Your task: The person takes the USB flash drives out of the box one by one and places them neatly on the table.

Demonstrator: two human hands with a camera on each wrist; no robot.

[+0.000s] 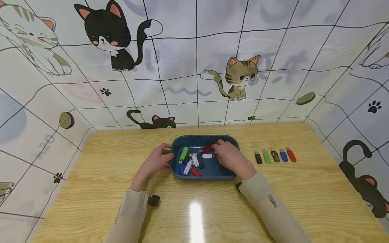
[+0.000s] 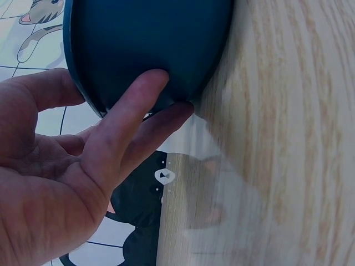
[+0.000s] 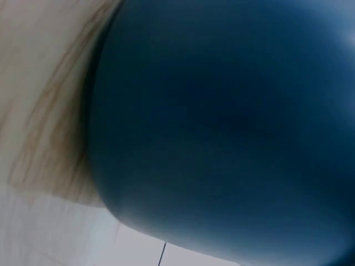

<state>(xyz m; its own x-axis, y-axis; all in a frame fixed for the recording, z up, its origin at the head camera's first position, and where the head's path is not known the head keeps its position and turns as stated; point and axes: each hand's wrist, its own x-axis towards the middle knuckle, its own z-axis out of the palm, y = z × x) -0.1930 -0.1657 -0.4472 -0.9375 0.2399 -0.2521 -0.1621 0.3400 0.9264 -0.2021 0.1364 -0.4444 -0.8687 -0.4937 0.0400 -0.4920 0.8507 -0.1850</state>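
Observation:
A dark blue plastic bin holds several USB sticks, among them a green one, a blue one and a black one. My left hand grips the bin's left end, thumb at the rim and fingertips on the outer wall, as the left wrist view shows. My right hand reaches inside over the right end, fingers bent down. Its fingertips are right at a red USB stick and a white one; I cannot tell whether they pinch either. The bin's wall fills the right wrist view, hiding that hand.
Right of the bin, a row of USB sticks lies on the wooden table: black, green, brown, blue and red. A cat-patterned sheet stands behind and at both sides.

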